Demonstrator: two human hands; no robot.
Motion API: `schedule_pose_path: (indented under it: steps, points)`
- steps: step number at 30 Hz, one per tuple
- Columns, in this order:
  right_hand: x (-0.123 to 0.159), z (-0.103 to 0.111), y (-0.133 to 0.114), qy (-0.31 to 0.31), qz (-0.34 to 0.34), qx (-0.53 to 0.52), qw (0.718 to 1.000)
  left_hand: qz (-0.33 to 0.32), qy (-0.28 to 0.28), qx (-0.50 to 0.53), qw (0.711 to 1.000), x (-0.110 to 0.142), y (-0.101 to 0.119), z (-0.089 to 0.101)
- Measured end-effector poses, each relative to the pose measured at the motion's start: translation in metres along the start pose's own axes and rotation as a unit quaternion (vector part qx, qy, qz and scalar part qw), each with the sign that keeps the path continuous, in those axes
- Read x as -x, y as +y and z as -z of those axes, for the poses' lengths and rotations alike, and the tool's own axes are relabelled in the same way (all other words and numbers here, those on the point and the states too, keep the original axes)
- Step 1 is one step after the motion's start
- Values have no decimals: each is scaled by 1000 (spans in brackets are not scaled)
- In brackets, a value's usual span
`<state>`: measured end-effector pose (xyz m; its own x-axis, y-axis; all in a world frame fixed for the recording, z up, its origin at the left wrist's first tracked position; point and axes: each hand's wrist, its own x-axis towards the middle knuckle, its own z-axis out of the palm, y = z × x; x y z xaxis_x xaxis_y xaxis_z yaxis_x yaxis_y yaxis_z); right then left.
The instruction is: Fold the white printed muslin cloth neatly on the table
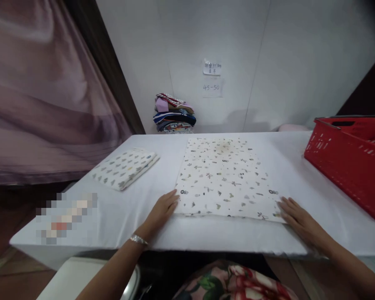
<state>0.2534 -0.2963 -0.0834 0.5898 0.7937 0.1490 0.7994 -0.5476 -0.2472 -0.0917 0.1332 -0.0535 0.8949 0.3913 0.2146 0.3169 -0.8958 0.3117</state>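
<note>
A white cloth (221, 179) with small printed figures and plants lies flat in front of me, a brownish stain near its far edge. My left hand (164, 208) rests at its near left corner, fingers stretched out and touching the edge. On the opposite side my right hand (300, 218) lies flat, its fingertips at the near right corner. Neither hand grips the cloth. Left of it sits a folded cloth (125, 168) with a grey cloud-like print.
A white-covered table (131, 229) bears everything. At the right stands a red plastic basket (346, 154). Behind the far edge rises a stack of folded textiles (175, 113). Paper signs (212, 87) hang on the wall. A pink curtain (50, 91) hangs at the left, above a pixelated patch on the table.
</note>
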Motion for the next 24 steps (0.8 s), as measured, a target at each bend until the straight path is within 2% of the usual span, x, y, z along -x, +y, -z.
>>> schedule_pose_path:
  steps: [4, 7, 9, 13, 19, 24]
  points:
    - [20, 1, 6, 47, 98, -6, 994, -36, 39, 8, 999, 28, 12, 6]
    - [23, -3, 9, 72, 169, -3, 983, -77, 38, 7, 996, 38, 15, 8]
    - [21, -6, 11, 90, 194, 5, 977, -81, 29, 6, 996, 38, 14, 8]
    - [15, -10, 17, 101, 208, 21, 973, -69, 14, 11, 997, 34, 15, 8]
    - [15, -11, 23, 48, 177, 61, 981, -45, 4, 1, 999, 33, 26, 6]
    - [13, -11, 19, 41, 179, 85, 979, -68, -16, -17, 997, 32, 40, 7]
